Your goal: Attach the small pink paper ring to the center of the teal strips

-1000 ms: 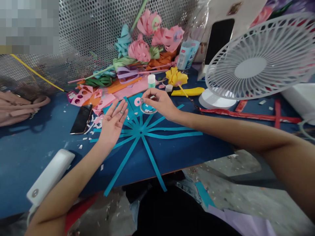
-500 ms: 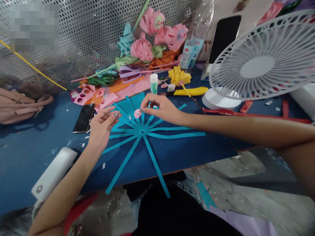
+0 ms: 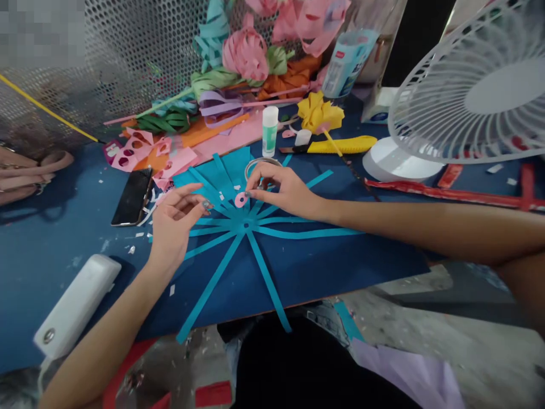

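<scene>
My right hand (image 3: 283, 190) pinches a small pink paper disc (image 3: 240, 199) at mid-frame, just above the hub of the teal paper strips (image 3: 244, 227) on the table (image 3: 63, 227), while my left hand (image 3: 174, 224) hovers beside it, fingers loosely curled around nothing; I'd centre the disc over the hub and press flat.

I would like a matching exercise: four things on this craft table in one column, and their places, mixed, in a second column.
Things:
1. small pink paper disc
2. black smartphone
3. white glue stick with green label
4. yellow utility knife

Places:
A. upright behind the blue paper strips
B. lying flat, left of the left hand
C. pinched in the right hand's fingers
D. lying beside the white fan base

Pairs: 1-C, 2-B, 3-A, 4-D
</scene>
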`<state>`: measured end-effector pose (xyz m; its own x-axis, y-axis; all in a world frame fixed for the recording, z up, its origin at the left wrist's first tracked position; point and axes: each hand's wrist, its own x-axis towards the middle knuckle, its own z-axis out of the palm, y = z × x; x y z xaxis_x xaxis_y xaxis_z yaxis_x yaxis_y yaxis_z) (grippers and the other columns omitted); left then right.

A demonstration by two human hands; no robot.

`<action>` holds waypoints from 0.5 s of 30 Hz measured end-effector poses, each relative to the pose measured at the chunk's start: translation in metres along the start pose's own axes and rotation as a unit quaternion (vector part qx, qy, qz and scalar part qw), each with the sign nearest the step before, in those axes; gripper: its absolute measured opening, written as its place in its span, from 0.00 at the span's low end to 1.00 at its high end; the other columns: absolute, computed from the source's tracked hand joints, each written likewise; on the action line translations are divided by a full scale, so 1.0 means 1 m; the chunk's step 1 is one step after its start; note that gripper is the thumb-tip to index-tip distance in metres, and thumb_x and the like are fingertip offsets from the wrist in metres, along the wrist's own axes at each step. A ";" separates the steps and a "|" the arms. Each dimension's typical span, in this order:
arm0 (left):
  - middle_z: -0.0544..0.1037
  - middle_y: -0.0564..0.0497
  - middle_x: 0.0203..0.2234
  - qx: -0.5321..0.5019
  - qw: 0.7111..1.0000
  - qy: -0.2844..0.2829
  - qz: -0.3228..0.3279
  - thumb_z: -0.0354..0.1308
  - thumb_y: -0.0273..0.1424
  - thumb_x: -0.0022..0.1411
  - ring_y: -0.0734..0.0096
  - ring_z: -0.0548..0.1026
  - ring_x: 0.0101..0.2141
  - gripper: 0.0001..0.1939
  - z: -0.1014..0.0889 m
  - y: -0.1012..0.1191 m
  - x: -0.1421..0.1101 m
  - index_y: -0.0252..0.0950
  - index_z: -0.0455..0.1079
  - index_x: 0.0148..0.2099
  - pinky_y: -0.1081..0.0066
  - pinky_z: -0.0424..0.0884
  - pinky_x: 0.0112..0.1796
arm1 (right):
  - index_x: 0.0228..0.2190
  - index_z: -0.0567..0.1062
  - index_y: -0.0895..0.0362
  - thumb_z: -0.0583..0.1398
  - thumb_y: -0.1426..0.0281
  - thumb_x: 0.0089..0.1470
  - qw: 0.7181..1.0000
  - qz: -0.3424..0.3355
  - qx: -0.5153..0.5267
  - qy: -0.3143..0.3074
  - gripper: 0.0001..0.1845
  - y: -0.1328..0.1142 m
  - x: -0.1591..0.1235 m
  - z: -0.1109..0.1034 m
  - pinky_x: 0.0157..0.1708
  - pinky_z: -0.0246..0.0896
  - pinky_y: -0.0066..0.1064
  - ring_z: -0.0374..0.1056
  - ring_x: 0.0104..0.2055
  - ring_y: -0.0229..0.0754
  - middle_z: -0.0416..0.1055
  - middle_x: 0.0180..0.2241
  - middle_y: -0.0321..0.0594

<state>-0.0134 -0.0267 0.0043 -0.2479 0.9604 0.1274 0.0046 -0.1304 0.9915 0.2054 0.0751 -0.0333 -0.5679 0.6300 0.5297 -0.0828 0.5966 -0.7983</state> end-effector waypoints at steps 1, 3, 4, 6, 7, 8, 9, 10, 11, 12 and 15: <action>0.78 0.54 0.27 0.005 1.000 -0.005 0.006 0.72 0.31 0.48 0.75 0.76 0.29 0.17 0.000 0.000 -0.001 0.38 0.77 0.42 0.73 0.75 0.33 | 0.31 0.74 0.57 0.64 0.61 0.58 1.000 -0.003 -0.002 0.000 0.11 0.000 0.000 0.000 0.32 0.59 0.27 0.65 0.35 0.35 0.69 0.33 0.37; 0.77 0.54 0.26 0.014 1.000 -0.014 0.015 0.71 0.31 0.50 0.75 0.76 0.28 0.15 0.001 0.000 -0.002 0.38 0.77 0.42 0.72 0.75 0.34 | 0.31 0.74 0.57 0.64 0.62 0.58 1.000 -0.008 -0.006 0.001 0.11 0.000 0.000 0.000 0.32 0.59 0.27 0.65 0.36 0.35 0.69 0.33 0.37; 0.77 0.55 0.26 0.018 1.000 -0.016 0.018 0.71 0.31 0.50 0.75 0.76 0.28 0.15 0.002 0.001 -0.003 0.38 0.77 0.41 0.72 0.75 0.34 | 0.31 0.74 0.57 0.64 0.62 0.58 1.000 -0.010 -0.008 0.001 0.11 0.000 0.000 0.000 0.33 0.59 0.28 0.65 0.36 0.35 0.69 0.33 0.37; 0.77 0.55 0.25 0.021 0.999 -0.016 0.021 0.71 0.31 0.50 0.75 0.76 0.27 0.14 0.002 0.002 -0.004 0.38 0.77 0.40 0.72 0.75 0.34 | 0.31 0.74 0.57 0.64 0.63 0.58 1.000 -0.012 -0.012 0.002 0.10 0.000 0.000 0.000 0.32 0.59 0.28 0.65 0.36 0.35 0.69 0.32 0.37; 0.77 0.55 0.25 0.019 0.999 -0.016 0.023 0.71 0.31 0.49 0.75 0.76 0.27 0.14 0.002 0.002 -0.004 0.38 0.76 0.40 0.72 0.75 0.34 | 0.31 0.74 0.57 0.64 0.63 0.58 1.000 -0.014 -0.013 0.003 0.10 0.000 -0.001 0.000 0.32 0.59 0.28 0.65 0.36 0.35 0.68 0.32 0.36; 0.77 0.55 0.25 0.016 0.999 -0.016 0.025 0.72 0.31 0.49 0.75 0.76 0.27 0.14 0.002 0.002 -0.004 0.38 0.76 0.39 0.72 0.75 0.34 | 0.31 0.74 0.57 0.64 0.63 0.58 1.000 -0.015 -0.013 0.003 0.10 0.000 -0.001 0.000 0.32 0.59 0.28 0.65 0.35 0.35 0.68 0.32 0.36; 0.77 0.55 0.25 0.012 0.999 -0.014 0.027 0.72 0.31 0.48 0.75 0.76 0.27 0.14 0.002 0.002 -0.004 0.38 0.75 0.38 0.72 0.76 0.34 | 0.31 0.74 0.57 0.64 0.64 0.58 1.000 -0.018 -0.014 0.005 0.09 0.000 -0.001 0.000 0.32 0.59 0.27 0.65 0.35 0.35 0.68 0.32 0.36; 0.77 0.56 0.25 0.009 1.000 -0.012 0.028 0.73 0.31 0.47 0.75 0.76 0.27 0.15 0.002 0.002 -0.003 0.38 0.75 0.38 0.72 0.76 0.34 | 0.31 0.75 0.57 0.64 0.64 0.58 1.000 -0.021 -0.015 0.006 0.09 0.001 -0.001 0.000 0.32 0.59 0.27 0.65 0.35 0.35 0.68 0.32 0.36; 0.77 0.56 0.25 0.006 1.000 -0.010 0.028 0.73 0.31 0.47 0.75 0.76 0.26 0.15 0.002 0.001 -0.003 0.38 0.74 0.37 0.72 0.76 0.34 | 0.31 0.75 0.57 0.64 0.64 0.58 1.000 -0.023 -0.016 0.007 0.09 0.001 -0.001 0.000 0.32 0.59 0.27 0.65 0.36 0.35 0.68 0.32 0.36; 0.77 0.56 0.24 0.005 1.000 -0.009 0.029 0.73 0.31 0.46 0.75 0.76 0.26 0.15 0.002 0.001 -0.003 0.38 0.74 0.37 0.72 0.76 0.33 | 0.31 0.75 0.57 0.64 0.64 0.58 1.000 -0.025 -0.017 0.007 0.09 0.001 0.000 0.000 0.32 0.59 0.27 0.65 0.36 0.35 0.68 0.32 0.37; 0.77 0.56 0.24 0.003 0.999 -0.010 0.032 0.74 0.31 0.45 0.76 0.76 0.26 0.16 0.001 0.000 -0.002 0.38 0.73 0.36 0.74 0.76 0.32 | 0.31 0.74 0.57 0.64 0.63 0.58 0.999 -0.025 -0.020 0.007 0.10 0.001 0.000 0.001 0.33 0.60 0.27 0.65 0.36 0.35 0.69 0.32 0.37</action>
<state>-0.0117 -0.0286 0.0041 -0.2266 0.9550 0.1916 0.0263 -0.1906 0.9813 0.2050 0.0755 -0.0347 -0.5518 0.6055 0.5734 -0.0786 0.6468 -0.7586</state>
